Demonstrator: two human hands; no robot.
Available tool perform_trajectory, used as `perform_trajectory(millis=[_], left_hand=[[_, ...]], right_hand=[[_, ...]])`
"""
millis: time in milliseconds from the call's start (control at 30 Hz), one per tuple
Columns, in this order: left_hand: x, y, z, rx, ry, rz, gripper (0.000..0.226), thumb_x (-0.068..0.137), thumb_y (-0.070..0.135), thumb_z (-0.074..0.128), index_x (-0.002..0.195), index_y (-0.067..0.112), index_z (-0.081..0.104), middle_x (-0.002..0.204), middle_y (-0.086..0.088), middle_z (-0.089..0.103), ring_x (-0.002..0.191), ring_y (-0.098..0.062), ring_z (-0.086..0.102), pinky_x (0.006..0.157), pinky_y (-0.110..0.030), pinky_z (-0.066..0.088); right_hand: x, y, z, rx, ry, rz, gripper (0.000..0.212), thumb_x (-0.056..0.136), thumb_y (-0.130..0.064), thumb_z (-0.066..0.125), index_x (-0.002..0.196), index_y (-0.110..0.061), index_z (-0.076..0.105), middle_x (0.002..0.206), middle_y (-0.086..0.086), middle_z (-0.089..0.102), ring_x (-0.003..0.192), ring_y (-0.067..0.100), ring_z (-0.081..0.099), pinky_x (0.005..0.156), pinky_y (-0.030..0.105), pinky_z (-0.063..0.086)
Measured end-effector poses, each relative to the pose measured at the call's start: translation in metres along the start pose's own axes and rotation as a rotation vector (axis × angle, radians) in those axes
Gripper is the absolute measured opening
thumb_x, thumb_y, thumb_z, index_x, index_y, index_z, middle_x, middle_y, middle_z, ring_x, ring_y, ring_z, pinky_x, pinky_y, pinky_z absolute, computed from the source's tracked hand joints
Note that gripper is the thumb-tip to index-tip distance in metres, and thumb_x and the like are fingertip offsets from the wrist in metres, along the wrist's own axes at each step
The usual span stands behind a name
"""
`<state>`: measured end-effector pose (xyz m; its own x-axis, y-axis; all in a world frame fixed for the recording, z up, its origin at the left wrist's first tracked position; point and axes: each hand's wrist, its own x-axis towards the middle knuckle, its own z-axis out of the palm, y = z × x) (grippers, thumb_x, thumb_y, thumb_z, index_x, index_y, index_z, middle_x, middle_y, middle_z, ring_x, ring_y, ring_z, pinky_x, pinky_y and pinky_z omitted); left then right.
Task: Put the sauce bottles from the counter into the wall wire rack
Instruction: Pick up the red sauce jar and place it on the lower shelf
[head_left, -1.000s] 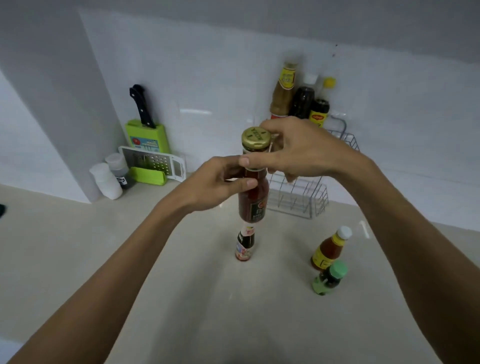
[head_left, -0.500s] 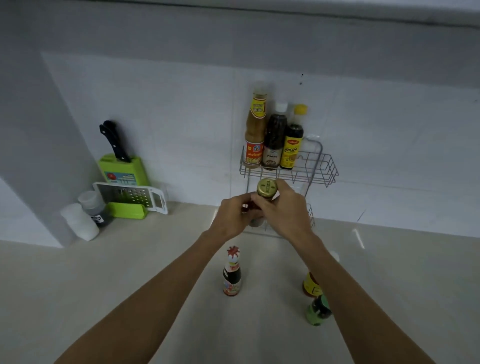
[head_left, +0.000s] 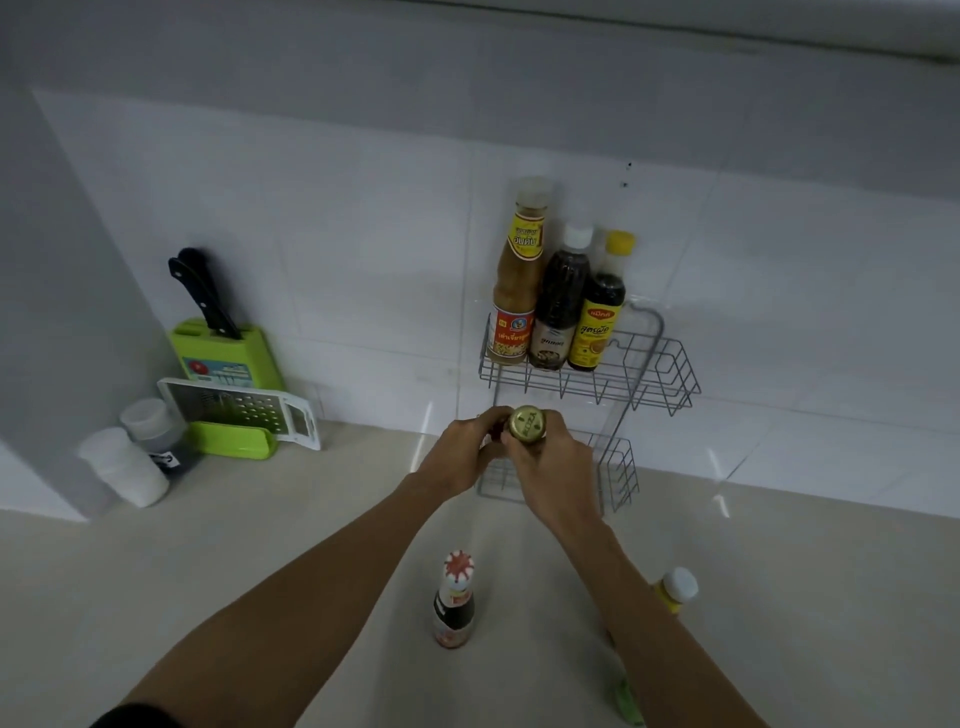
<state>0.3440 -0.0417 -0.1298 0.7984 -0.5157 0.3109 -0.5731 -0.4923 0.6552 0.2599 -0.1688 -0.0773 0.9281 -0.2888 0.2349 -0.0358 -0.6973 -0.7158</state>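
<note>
Bottle cap (head_left: 528, 423): gold, dark lettering
Wire rack (head_left: 644, 379): silver-grey
Counter bottle (head_left: 453, 603): dark body — white cap, red starburst
Knife block (head_left: 228, 358): lime green — black handles
Wall tiles (head_left: 363, 260): glossy white

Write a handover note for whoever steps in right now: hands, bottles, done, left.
Left hand and right hand: both gripping the gold-capped bottle, held at the lower tier of the wire rack; not yet released.
Done: three bottles stand in the upper tier: tan sauce, dark white-capped, dark yellow-capped.
Left on the counter: red-capped bottle, white-capped yellow bottle, and a green item mostly hidden by the right arm.
Next: seat the held bottle, then rack the rest.
</note>
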Motion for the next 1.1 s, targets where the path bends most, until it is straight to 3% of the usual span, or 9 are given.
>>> perform_trajectory(millis=[100, 433, 533, 600, 700, 933, 1100], left_hand=[[0.008, -0.015, 0.008, -0.017, -0.049, -0.119, 0.038, 0.094, 0.014, 0.059, 0.131, 0.011, 0.054, 0.109, -0.01, 0.073, 0.094, -0.027, 0.069, 0.074, -0.019, 0.044], [0.034, -0.042, 0.013, -0.022, -0.06, -0.416, 0.034, 0.09, 0.02, 0.06, 0.123, 0.013, 0.059, 0.111, -0.009, 0.071, 0.102, -0.027, 0.066, 0.077, -0.023, 0.042], [0.038, -0.045, 0.013, -0.016, -0.062, -0.435, 0.035, 0.087, 0.024, 0.062, 0.12, 0.014, 0.06, 0.11, -0.007, 0.071, 0.099, -0.027, 0.067, 0.075, -0.023, 0.04], [0.04, -0.046, 0.014, -0.034, -0.038, -0.451, 0.038, 0.086, 0.026, 0.066, 0.122, 0.015, 0.061, 0.111, -0.007, 0.072, 0.099, -0.025, 0.067, 0.077, -0.023, 0.043], [0.043, -0.047, 0.018, -0.045, 0.009, -0.481, 0.04, 0.086, 0.026, 0.066, 0.124, 0.017, 0.061, 0.113, -0.008, 0.073, 0.103, -0.028, 0.069, 0.089, -0.035, 0.054], [0.045, -0.052, 0.021, -0.04, -0.009, -0.501, 0.043, 0.091, 0.022, 0.057, 0.134, 0.022, 0.054, 0.119, -0.011, 0.071, 0.107, -0.033, 0.067, 0.092, -0.042, 0.055], [0.045, -0.048, 0.019, -0.032, -0.019, -0.498, 0.043, 0.094, 0.019, 0.054, 0.136, 0.024, 0.052, 0.121, -0.009, 0.07, 0.107, -0.033, 0.067, 0.091, -0.041, 0.055]], right_hand=[[0.018, 0.008, 0.013, -0.019, -0.038, 0.024, 0.036, 0.089, -0.037, 0.067, 0.112, -0.01, 0.059, 0.093, 0.008, 0.073, 0.084, 0.026, 0.069, 0.07, 0.035, 0.056], [0.077, 0.015, 0.046, -0.028, -0.149, 0.11, 0.043, 0.089, -0.044, 0.065, 0.112, -0.008, 0.064, 0.103, 0.013, 0.072, 0.099, 0.03, 0.066, 0.082, 0.032, 0.05], [0.086, 0.01, 0.052, -0.053, -0.18, 0.119, 0.044, 0.092, -0.044, 0.06, 0.118, -0.008, 0.061, 0.11, 0.013, 0.07, 0.105, 0.031, 0.064, 0.085, 0.033, 0.048], [0.091, 0.01, 0.056, -0.102, -0.213, 0.135, 0.045, 0.094, -0.048, 0.054, 0.111, -0.008, 0.063, 0.107, 0.014, 0.07, 0.103, 0.032, 0.065, 0.084, 0.034, 0.049], [0.099, 0.013, 0.058, -0.166, -0.255, 0.14, 0.052, 0.092, -0.059, 0.048, 0.104, -0.012, 0.066, 0.102, 0.011, 0.071, 0.098, 0.031, 0.066, 0.081, 0.035, 0.051], [0.108, 0.008, 0.059, -0.098, -0.274, 0.166, 0.04, 0.098, -0.041, 0.051, 0.122, -0.011, 0.057, 0.121, 0.012, 0.065, 0.111, 0.029, 0.06, 0.083, 0.028, 0.04], [0.107, 0.007, 0.062, -0.029, -0.207, 0.21, 0.036, 0.096, -0.037, 0.056, 0.119, -0.01, 0.059, 0.118, 0.009, 0.066, 0.102, 0.02, 0.06, 0.076, 0.022, 0.035]])
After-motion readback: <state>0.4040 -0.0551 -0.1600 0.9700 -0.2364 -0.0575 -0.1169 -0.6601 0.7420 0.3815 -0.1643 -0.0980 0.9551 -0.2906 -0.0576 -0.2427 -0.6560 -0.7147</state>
